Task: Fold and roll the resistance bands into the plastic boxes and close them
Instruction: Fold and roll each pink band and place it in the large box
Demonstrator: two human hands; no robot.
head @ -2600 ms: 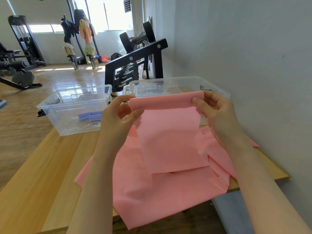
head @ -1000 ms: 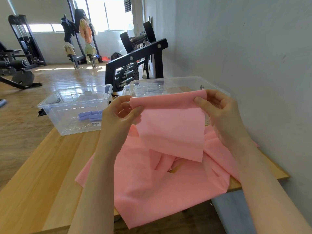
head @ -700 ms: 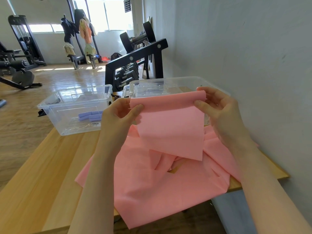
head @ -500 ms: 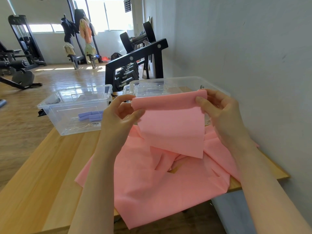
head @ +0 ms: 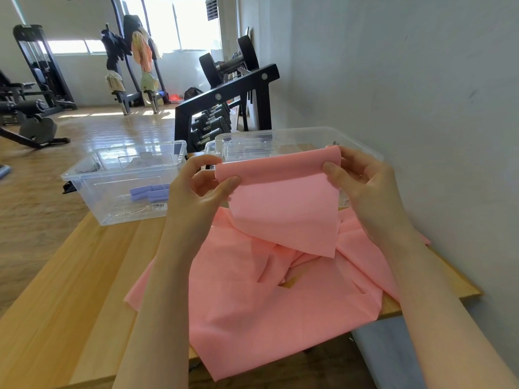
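The free flap hanging below the hands has grown shorter over the last moments: more of the pink resistance band (head: pixel 283 209) has been wound into the roll at its top edge, and the roll has lifted slightly at its right end. I read that as the rolling step being well under way but not finished, since most of the band lies loose and crumpled on the surface (head: pixel 70 290), spread from its middle toward the near edge, where a corner hangs over.

The left hand (head: pixel 202 197) pinches the roll's left end between thumb and curled fingers; the right hand (head: pixel 362 189) pinches the right end the same way. The roll is held in the air, just in front of the right clear box (head: pixel 297 136).

Count: one pink band; two clear plastic boxes, both open, at the far edge of the surface, the left one (head: pixel 123 181) already holding purple rolls (head: pixel 150 190) (three or four, I cannot tell which); two hands. No box is closed yet.
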